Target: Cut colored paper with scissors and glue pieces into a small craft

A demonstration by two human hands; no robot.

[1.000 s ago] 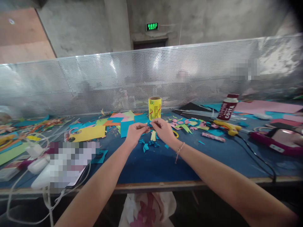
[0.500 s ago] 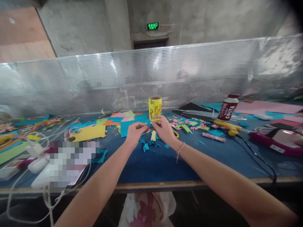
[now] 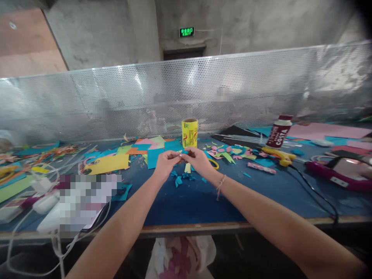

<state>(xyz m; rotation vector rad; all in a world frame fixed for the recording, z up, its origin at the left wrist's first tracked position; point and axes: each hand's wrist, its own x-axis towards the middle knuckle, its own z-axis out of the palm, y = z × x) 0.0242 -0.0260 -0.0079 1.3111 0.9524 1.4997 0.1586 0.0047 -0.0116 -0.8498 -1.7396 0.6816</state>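
Note:
My left hand [image 3: 167,162] and my right hand [image 3: 198,159] meet above the blue table, fingertips pinched together. Between them is a small piece of blue paper [image 3: 183,152], mostly covered by the fingers. Just behind the hands stands a yellow printed roll [image 3: 190,133], upright with its hollow end up. Under the hands lie folded blue paper pieces [image 3: 178,180] and a pale yellow paper strip [image 3: 187,167]. The yellow ring handle of what look like scissors [image 3: 215,164] shows beside my right hand.
On the right are a yellow glue gun [image 3: 279,155] with a black cord, a Costa bottle [image 3: 279,131] and a purple case [image 3: 340,172]. Coloured paper [image 3: 108,164] and a white cable [image 3: 59,244] lie left. A perforated metal screen [image 3: 174,93] borders the back.
My right hand's fingers have lowered and closed in toward the left fingertips, covering more of the blue paper. The things on the table stay where they were.

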